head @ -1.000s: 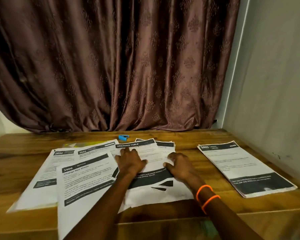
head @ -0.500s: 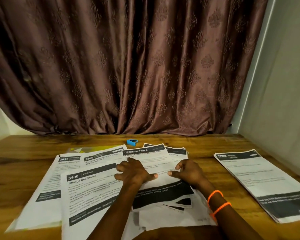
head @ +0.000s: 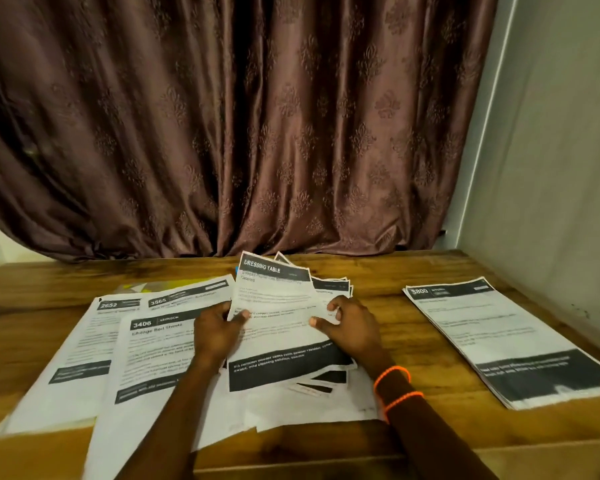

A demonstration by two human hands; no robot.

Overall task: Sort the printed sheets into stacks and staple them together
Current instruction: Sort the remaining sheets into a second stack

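A sheaf of printed sheets headed "DRESSING TABLE" (head: 278,292) is tilted up off the wooden table (head: 378,278), far edge raised. My left hand (head: 217,332) grips its left edge with the thumb on top. My right hand (head: 350,327), two orange bands on the wrist, pinches the right edge. Loose sheets headed 3406 (head: 153,355), 3565 (head: 187,296) and 2652 (head: 94,341) overlap to the left. A separate stack headed 3800 (head: 492,334) lies at the right. The blue stapler is hidden behind the raised sheets.
A brown patterned curtain (head: 239,133) hangs behind the table, and a pale wall (head: 551,168) closes the right side. A yellow sheet (head: 146,287) peeks out beyond the left papers. More sheets lie under the lifted ones near the front edge.
Both hands went from pressing flat on the middle pile to gripping its side edges, and its far edge has lifted, covering the blue stapler.
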